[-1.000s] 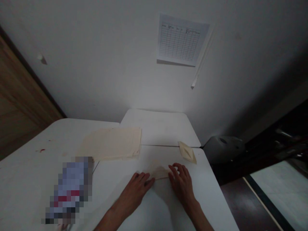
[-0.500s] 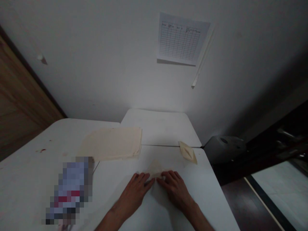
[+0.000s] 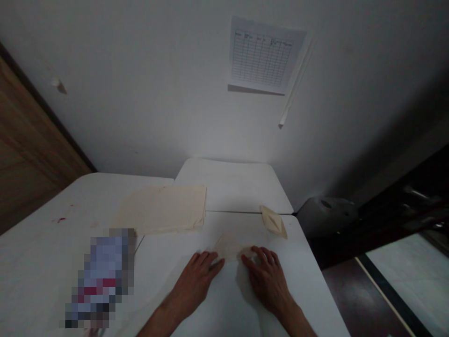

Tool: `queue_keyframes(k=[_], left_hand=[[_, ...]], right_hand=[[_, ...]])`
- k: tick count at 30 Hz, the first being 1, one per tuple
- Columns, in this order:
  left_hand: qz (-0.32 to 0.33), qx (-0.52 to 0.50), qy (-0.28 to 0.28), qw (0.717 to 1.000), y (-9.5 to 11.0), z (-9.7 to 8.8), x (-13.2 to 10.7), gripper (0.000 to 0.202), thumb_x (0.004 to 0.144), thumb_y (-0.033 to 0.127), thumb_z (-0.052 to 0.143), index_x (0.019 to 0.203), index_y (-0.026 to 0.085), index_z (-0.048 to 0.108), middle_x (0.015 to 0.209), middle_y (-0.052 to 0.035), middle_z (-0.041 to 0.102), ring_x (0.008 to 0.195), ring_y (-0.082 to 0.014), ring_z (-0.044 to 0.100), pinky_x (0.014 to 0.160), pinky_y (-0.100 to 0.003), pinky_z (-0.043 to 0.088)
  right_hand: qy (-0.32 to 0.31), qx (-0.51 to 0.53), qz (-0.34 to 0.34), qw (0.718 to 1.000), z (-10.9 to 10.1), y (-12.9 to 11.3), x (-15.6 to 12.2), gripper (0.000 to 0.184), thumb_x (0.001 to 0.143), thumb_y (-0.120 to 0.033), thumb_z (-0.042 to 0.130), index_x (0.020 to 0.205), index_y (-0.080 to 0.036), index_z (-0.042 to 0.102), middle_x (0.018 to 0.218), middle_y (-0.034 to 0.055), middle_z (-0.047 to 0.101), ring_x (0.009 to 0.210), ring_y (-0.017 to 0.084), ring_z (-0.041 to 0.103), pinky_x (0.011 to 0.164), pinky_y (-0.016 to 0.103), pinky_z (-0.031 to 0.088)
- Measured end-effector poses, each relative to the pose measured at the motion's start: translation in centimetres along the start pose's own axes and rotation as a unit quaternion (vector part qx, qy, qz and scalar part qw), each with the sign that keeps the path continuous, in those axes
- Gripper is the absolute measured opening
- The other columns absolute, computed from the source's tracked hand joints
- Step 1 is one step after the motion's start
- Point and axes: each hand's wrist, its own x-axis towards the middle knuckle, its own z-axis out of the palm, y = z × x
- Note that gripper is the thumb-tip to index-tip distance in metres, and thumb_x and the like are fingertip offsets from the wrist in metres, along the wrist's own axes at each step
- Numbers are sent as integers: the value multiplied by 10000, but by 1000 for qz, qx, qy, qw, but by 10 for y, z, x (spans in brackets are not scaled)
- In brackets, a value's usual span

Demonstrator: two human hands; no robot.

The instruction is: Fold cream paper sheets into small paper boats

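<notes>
A small, thin, pale, see-through sheet of paper (image 3: pixel 227 244) lies on the white table in front of me, its pointed top facing the wall. At its left corner, my left hand (image 3: pixel 199 274) holds the sheet down with bent fingers, the thumb reaching toward its lower edge. My right hand (image 3: pixel 265 276) has the sheet's right corner between thumb and fingers. Part of the sheet is hidden under my fingertips. Beyond my right hand lies a yellowish folded paper piece (image 3: pixel 273 222) with a raised crease.
A stack of large cream sheets (image 3: pixel 168 208) lies at the left across a table seam. Nearer is a pixelated blue, white and red item (image 3: pixel 101 276). The white table (image 3: pixel 235 185) meets the wall, where a printed chart (image 3: pixel 263 56) hangs. A grey plastic container (image 3: pixel 324 215) stands right.
My right hand has moved to the right, away from my left hand, and the sheet's right corner is drawn out with it. My left hand stays nearly in place.
</notes>
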Motion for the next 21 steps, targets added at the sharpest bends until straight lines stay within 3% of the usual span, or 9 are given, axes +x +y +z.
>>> queue_keyframes(k=[16,21], left_hand=[[-11,-17,27,999,0,5,0,771,711,-94,380,1355,323,454,1315,-45,528,1186,-241,460,1016,-470,337],[-6,-12,22,1000,-1,7,0,792,706,-102,372,1370,325,431,1338,-49,509,1212,-250,442,1012,-471,338]], right_hand=[[81,-27,63,994,11,22,-13,316,862,-200,532,1157,-278,616,1103,84,580,1012,256,516,847,407,408],[103,-10,56,993,12,14,-11,301,871,-158,505,1145,-232,604,1090,96,585,983,249,531,833,402,434]])
